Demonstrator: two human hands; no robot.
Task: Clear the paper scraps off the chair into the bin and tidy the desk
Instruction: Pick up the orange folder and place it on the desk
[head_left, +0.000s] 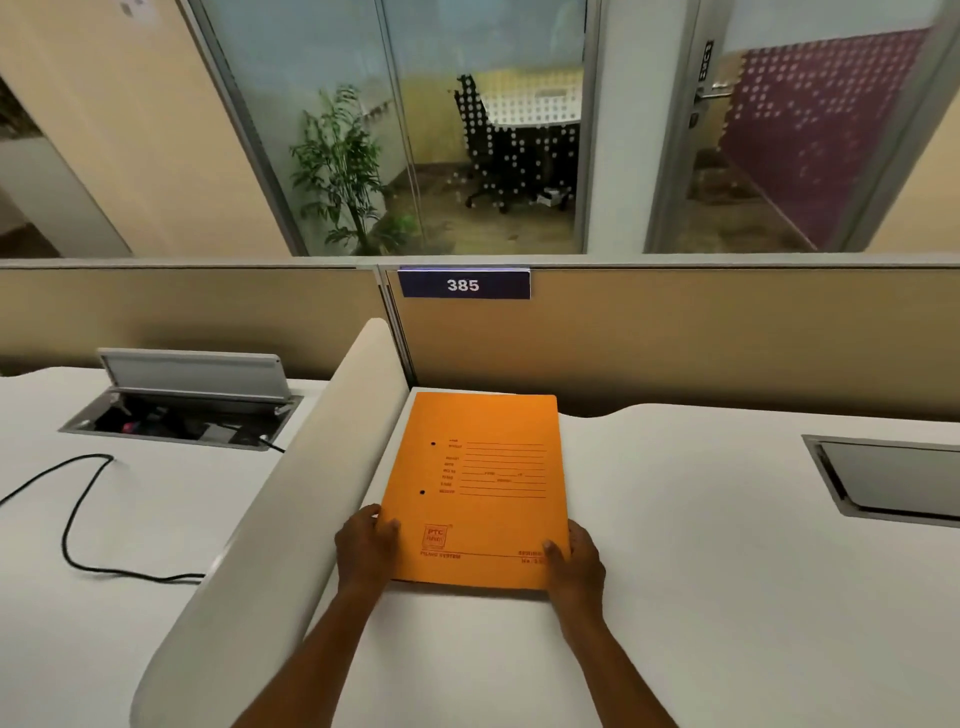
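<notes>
Orange file folder: lies flat on the white desk, closed, its far left corner tucked into the angle where the curved divider meets the back partition. Its cover carries red printed form lines, two punched holes near the left edge, and a "PTC" logo above the words "FILING SYSTEM".
Left hand: grips the folder's near left corner, thumb on top of the cover, fingers curled at the edge and hidden beneath it.
Right hand: grips the near right corner the same way, thumb lying across the cover, the other fingers wrapped around the edge.
Curved divider: a pale rounded panel just left of the folder, separating this desk from the neighbouring desk.
Closed cable hatch: a grey flap set flush in the desk, well to the right of the folder.
Open cable hatch: on the neighbouring desk, lid tilted up, sockets and plugs inside.
Black cable: runs in loops over the neighbouring desk towards the divider.
Number plate: blue, reading "385", fixed at the top of the tan back partition.
Beyond the glass: a potted plant and a black office chair beside a white table; whether any paper scraps lie on that chair cannot be told.
</notes>
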